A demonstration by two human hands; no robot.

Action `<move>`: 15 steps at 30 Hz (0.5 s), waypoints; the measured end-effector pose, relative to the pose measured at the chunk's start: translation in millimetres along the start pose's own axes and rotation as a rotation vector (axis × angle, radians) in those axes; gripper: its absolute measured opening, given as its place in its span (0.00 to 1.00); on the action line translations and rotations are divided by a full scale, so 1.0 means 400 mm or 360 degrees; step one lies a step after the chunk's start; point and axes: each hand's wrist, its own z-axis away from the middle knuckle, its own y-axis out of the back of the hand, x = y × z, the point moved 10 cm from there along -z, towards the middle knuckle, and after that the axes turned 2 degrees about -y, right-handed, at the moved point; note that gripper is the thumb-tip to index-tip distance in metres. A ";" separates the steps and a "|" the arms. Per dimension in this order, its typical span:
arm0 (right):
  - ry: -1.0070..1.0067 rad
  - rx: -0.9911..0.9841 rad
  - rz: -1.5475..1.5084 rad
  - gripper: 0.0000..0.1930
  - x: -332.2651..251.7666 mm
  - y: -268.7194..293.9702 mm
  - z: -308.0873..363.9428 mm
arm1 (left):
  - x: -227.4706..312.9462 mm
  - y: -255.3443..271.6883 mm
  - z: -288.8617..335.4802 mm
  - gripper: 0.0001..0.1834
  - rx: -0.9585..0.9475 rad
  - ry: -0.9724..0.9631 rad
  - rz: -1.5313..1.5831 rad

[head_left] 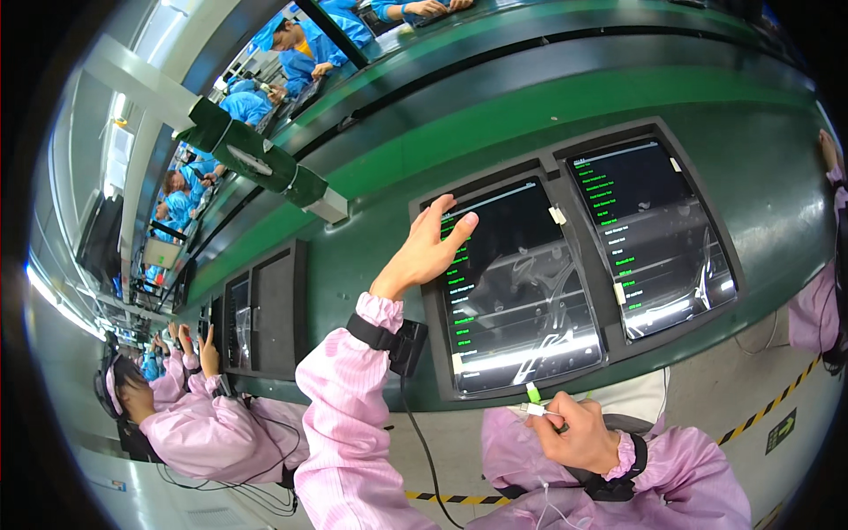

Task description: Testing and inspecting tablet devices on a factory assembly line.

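My left hand (426, 252) reaches over the upper left part of a black tablet (508, 291), fingers stretched out and thumb apart. I cannot tell whether its fingertips touch the screen. That tablet lies in the left recess of a dark foam tray (424, 212), under wrinkled clear film, and shows a list in green and white text. My right hand (579, 433) is closed around a white cable, with its white plug (535, 409) sticking out toward the tablet's near edge. A small green connector (533, 390) sits at that edge, just beyond the plug; whether the two join is unclear.
A second tablet (654, 238) with a similar list lies in the tray's right recess. A green post (252, 155) rises from the green bench (371, 221) to the left. Another foam tray (276, 309) stands farther left, beside co-workers in pink. People in blue work across the line.
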 end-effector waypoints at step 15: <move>0.0069 -0.0024 0.0065 0.10 -0.019 0.024 0.016 | 0.005 0.012 -0.005 0.44 0.0108 -0.0105 0.0080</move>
